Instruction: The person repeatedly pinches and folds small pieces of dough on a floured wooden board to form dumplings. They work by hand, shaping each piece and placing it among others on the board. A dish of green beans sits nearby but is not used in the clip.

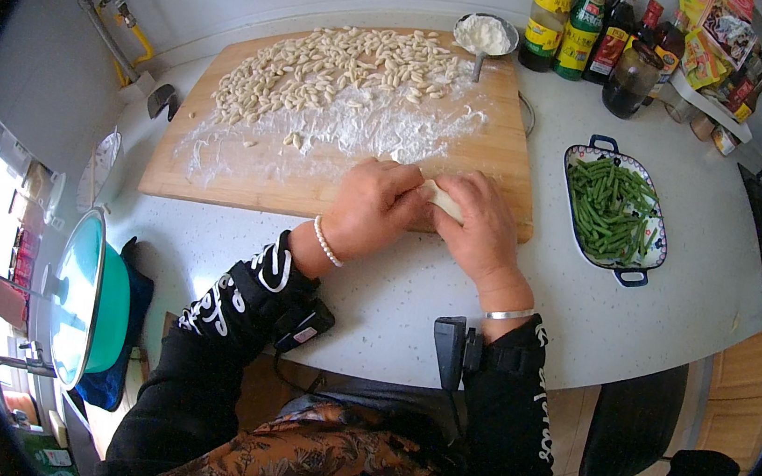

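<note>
Head view: a pale speckled surface [375, 289] runs across the scene from left to right. On its far left-centre portion lies a large wooden board [245, 192], its right edge nearest the bottles.

At the near left stands a turquoise basin [112, 311] with a clear lid [79, 288]. To the right of the board, well apart from it, sits a patterned two-handled dish [582, 154] holding cut green beans [612, 208]. At the far right, a row of bottles [577, 37] stands upright, with a dark jar [632, 79] just in front of them.

Both of my grips are over the near edge of the board, right of its middle. My left grip [375, 204] is curled closed on the left end of a pale dough piece [445, 202]; its fingertips are partly hidden. My right grip [478, 226] is closed over the right end of the same piece, whose middle shows between the two.

A metal scoop [477, 68] of white flour [482, 35] rests at the board's far right corner. Loose flour [365, 128] is spread across the middle of the board. Smallest recorded: many short dough bits [345, 60], crowded over the board's far half, with a few strays [293, 140] nearer.
</note>
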{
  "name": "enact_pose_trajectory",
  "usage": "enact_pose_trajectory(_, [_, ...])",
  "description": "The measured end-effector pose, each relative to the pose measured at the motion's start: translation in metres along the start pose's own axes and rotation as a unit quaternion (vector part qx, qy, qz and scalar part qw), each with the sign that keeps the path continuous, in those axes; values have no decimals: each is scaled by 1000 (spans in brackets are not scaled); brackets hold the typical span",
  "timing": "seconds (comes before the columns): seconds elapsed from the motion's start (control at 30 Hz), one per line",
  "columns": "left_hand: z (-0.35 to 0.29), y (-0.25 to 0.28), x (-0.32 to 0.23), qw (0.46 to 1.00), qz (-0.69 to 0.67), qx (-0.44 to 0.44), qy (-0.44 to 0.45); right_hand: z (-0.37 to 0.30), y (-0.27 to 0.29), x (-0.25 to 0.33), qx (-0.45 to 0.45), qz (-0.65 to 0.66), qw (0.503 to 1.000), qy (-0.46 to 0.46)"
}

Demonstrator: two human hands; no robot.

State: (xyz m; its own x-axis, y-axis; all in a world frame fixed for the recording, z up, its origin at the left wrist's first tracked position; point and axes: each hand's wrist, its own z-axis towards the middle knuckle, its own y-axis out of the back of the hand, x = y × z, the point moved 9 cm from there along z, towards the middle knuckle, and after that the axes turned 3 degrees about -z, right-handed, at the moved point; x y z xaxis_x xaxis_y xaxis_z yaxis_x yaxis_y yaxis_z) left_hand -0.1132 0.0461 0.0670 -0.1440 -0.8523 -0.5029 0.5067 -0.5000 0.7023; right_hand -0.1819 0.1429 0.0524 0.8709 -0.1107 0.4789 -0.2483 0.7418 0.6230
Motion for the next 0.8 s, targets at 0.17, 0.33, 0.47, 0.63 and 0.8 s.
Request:
enact_pose_trajectory(0.17, [-6, 20, 1, 1000, -17, 17, 16, -2, -1, -2, 20, -4, 1000, 1])
enact_pose_trajectory(0.33, [-20, 54, 31, 979, -148, -7, 137, 1, 5, -12, -22, -14, 999, -47])
enact_pose_trajectory(0.47, [-26, 36, 27, 997, -52, 50, 16, 1, 4, -15, -5, 3, 998, -59])
enact_pose_trajectory(0.63, [-35, 22, 43, 995, 67, 78, 0, 1, 4, -15, -13, 25, 998, -65])
enact_pose_trajectory(0.8, [-31, 21, 61, 994, 75, 72, 45, 2, 3, -14, -10, 18, 998, -55])
